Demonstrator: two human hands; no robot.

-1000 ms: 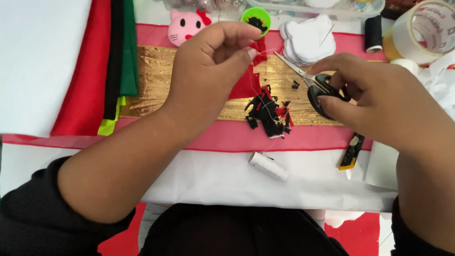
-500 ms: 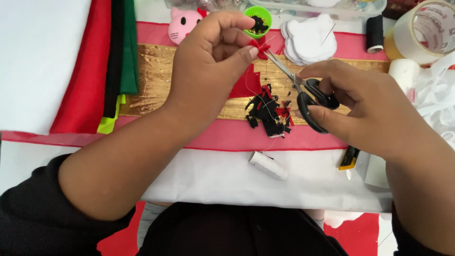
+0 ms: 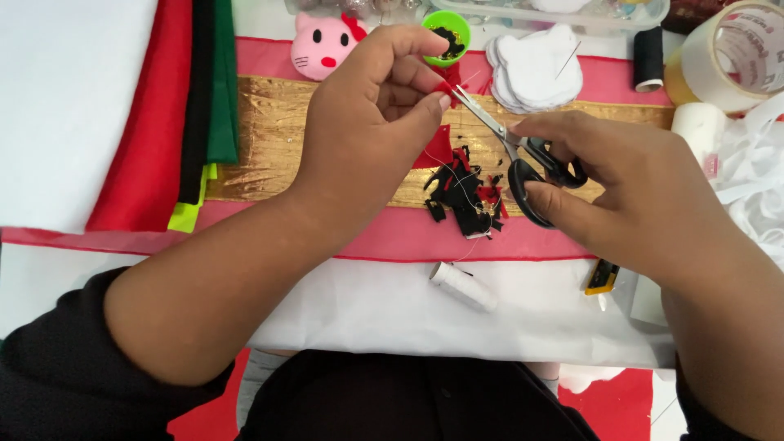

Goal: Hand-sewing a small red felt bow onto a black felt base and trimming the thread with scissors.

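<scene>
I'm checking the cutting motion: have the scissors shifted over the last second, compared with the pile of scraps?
Yes. The scissors in the right hand slid left and slightly up, closer to the pile of black and red scraps and the left hand's red piece.

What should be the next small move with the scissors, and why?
Probably close the blades gently. The right hand holds the black-handled scissors with the tips at the small red piece pinched by the left hand, and black and red scraps already lie below on the gold band.
</scene>
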